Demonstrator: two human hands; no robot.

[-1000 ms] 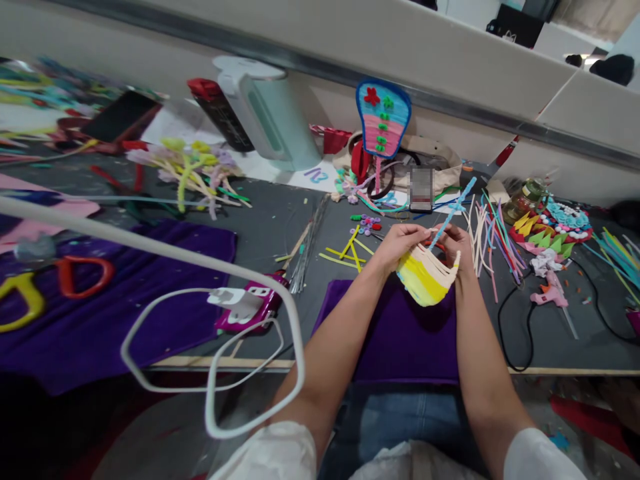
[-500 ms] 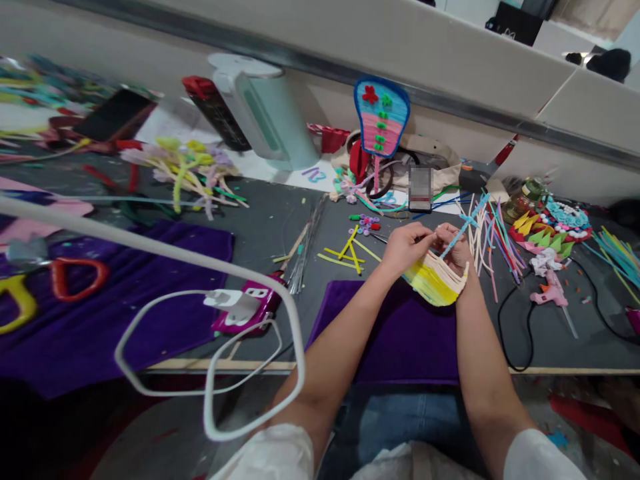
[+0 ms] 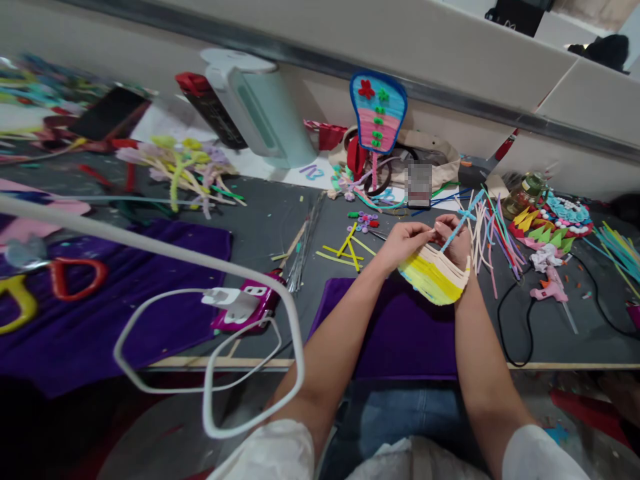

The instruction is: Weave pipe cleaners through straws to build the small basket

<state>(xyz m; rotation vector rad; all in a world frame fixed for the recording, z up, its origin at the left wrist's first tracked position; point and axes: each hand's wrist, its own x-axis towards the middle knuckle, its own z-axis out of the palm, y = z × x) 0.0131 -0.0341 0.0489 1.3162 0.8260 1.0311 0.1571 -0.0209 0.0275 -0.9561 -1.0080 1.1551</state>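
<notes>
Between my hands is a fan-shaped piece (image 3: 436,279) in yellow, pale blue and cream, with a light blue pipe-cleaner stem (image 3: 459,229) pointing up and away from me. My left hand (image 3: 407,244) is closed at its upper left edge, thumb and finger pinched together. Partly behind the stem, my right hand (image 3: 453,240) is closed around the right side of the piece, its fingertips close to the left ones. The piece is tilted above a purple cloth (image 3: 405,340). Whatever lies between the fingertips is too small to make out.
Yellow pipe-cleaner pieces (image 3: 345,250) lie left of my hands. A pink glue gun (image 3: 551,287) with a black cord is at the right. A white cable (image 3: 300,347) loops at the left, near a power strip (image 3: 255,300). A kettle (image 3: 273,113) stands behind.
The fan-shaped piece has tilted slightly, showing more of its yellow face. Both hands have shifted a little upward in view and stay on it.
</notes>
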